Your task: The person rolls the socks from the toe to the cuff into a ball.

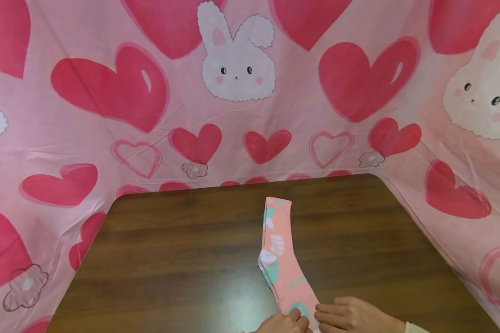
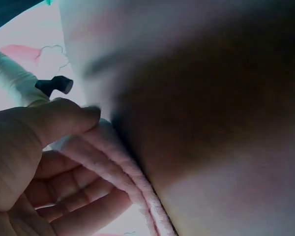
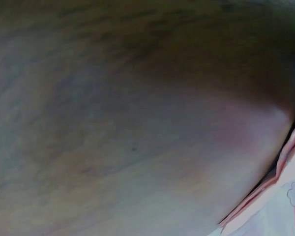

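Note:
A pair of pink socks (image 1: 281, 240) with white and mint green patches lies stacked on the brown table, cuffs toward the far edge. Their toe end reaches the bottom of the head view, between the two hands. My left hand (image 1: 284, 323) pinches the socks there; in the left wrist view its thumb lies over the two pink layers (image 2: 113, 164), with the fingers behind them. From the right, the fingertips of my right hand (image 1: 350, 317) meet the socks' edge; its thumb is hidden. The right wrist view shows only a strip of the socks (image 3: 280, 174).
The dark wood table (image 1: 171, 249) extends on both sides of the socks. A pink cloth (image 1: 293, 97) printed with hearts and rabbits hangs behind and beside it. A pale sleeve (image 2: 12, 73) with a small black object (image 2: 56, 85) shows in the left wrist view.

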Action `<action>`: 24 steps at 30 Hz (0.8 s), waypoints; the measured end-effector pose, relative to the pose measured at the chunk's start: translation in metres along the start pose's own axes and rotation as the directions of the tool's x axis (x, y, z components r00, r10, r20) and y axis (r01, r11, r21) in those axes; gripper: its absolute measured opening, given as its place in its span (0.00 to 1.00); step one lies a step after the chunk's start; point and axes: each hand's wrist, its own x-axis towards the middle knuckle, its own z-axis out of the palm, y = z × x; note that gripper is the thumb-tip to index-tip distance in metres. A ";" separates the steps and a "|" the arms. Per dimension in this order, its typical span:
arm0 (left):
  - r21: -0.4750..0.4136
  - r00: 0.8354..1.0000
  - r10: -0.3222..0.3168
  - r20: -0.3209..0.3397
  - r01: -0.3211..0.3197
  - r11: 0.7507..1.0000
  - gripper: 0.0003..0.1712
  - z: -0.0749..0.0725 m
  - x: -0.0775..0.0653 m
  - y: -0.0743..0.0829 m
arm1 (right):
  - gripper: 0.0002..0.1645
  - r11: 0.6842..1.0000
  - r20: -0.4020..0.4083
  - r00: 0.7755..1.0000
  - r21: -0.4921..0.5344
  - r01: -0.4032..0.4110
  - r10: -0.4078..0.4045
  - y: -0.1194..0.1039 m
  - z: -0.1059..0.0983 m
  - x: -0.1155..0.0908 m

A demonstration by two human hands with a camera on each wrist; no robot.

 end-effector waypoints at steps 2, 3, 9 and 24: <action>-0.013 1.000 -0.012 0.026 0.012 1.000 0.09 -0.001 -0.001 -0.001 | 0.18 0.997 -0.015 0.999 0.067 -0.036 0.037 0.000 0.000 0.003; -0.007 0.999 -0.019 0.031 0.019 1.000 0.08 -0.001 -0.002 -0.001 | 0.16 0.991 -0.023 0.998 0.119 -0.059 0.062 0.001 0.001 0.005; -0.047 0.991 -0.110 -0.072 0.107 0.993 0.09 -0.001 -0.009 -0.008 | 0.10 0.813 0.053 0.954 0.512 -0.279 0.295 0.004 -0.004 0.016; -0.614 0.946 -0.311 -0.088 0.194 0.765 0.17 -0.004 -0.008 -0.024 | 0.10 0.558 0.304 0.840 0.638 -0.530 0.450 0.018 -0.013 0.028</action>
